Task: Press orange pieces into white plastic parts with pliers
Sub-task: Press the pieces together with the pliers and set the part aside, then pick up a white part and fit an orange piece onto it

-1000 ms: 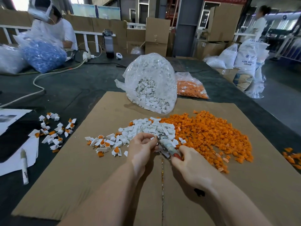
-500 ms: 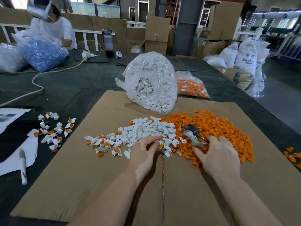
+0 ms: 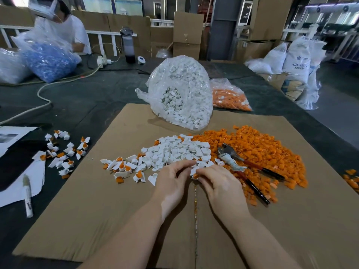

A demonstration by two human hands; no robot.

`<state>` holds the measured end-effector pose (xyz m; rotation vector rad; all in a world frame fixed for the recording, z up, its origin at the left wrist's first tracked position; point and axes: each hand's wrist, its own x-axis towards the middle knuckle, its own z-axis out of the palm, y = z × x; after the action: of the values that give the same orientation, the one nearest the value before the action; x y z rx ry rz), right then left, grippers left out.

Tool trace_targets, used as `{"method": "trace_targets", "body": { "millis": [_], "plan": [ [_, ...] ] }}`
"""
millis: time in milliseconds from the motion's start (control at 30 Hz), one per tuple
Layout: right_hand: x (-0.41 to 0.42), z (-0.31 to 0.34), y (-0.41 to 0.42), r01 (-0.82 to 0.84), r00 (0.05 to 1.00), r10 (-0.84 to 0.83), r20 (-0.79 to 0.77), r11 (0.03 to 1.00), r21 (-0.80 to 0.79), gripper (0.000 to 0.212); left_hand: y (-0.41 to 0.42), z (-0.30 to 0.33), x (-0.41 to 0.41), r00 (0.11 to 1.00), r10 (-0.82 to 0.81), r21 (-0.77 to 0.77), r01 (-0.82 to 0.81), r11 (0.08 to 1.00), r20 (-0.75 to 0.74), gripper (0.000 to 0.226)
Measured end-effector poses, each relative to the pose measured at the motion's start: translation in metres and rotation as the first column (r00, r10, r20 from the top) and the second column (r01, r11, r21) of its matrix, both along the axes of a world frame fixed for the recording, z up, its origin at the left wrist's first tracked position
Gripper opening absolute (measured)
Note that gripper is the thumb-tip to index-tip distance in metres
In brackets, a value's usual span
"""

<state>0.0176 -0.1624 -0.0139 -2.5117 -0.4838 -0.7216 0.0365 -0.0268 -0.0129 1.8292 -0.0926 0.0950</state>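
A heap of white plastic parts [image 3: 178, 150] lies mid-cardboard, with a wide spread of orange pieces [image 3: 272, 152] to its right. The pliers [image 3: 240, 166], red-and-black handled, lie loose on the orange pieces, handles toward me. My left hand [image 3: 172, 181] and my right hand [image 3: 215, 183] meet at the near edge of the white heap. Together their fingertips pinch a white part with an orange piece [image 3: 194, 173]. Finished white parts with orange inserts [image 3: 124, 167] lie to the left.
A clear bag of white parts [image 3: 182, 94] and a bag of orange pieces [image 3: 229, 98] stand behind the cardboard sheet [image 3: 116, 220]. More assembled parts [image 3: 64, 150], papers and a marker [image 3: 28, 197] lie left. A person works at the far left beside a blue-filled bag [image 3: 46, 61].
My right hand laid the pliers down on the orange pieces and came back left to meet my left hand at the white heap, where both now pinch a part.
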Motion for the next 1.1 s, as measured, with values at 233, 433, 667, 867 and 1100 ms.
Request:
{"method": "trace_targets", "body": {
  "millis": [233,433,667,867,1100],
  "plan": [
    [-0.001,-0.005,0.001,0.028,0.996,-0.015,-0.082,0.987,0.158,0.007,0.000,-0.003,-0.005,0.997,-0.071,0.122,0.073,0.990,-0.021,0.038],
    [-0.003,-0.004,0.000,0.009,0.996,0.005,-0.086,0.988,0.155,0.007,-0.003,-0.003,-0.005,0.998,-0.065,0.202,0.062,0.977,0.008,0.030],
    [-0.002,-0.003,0.001,0.009,0.999,-0.001,-0.042,0.984,0.175,0.002,-0.003,-0.003,-0.007,0.993,-0.085,0.273,0.061,0.960,0.079,0.021],
    [-0.003,-0.003,0.000,0.039,0.998,-0.030,-0.055,0.983,0.178,0.009,0.004,-0.007,-0.008,0.965,0.182,0.161,-0.214,0.964,0.190,0.019],
    [-0.003,-0.003,0.002,0.014,1.000,-0.011,-0.018,0.989,0.147,0.009,0.050,-0.006,-0.001,0.804,0.509,0.437,-0.594,0.675,0.306,0.014]
  ]
}}
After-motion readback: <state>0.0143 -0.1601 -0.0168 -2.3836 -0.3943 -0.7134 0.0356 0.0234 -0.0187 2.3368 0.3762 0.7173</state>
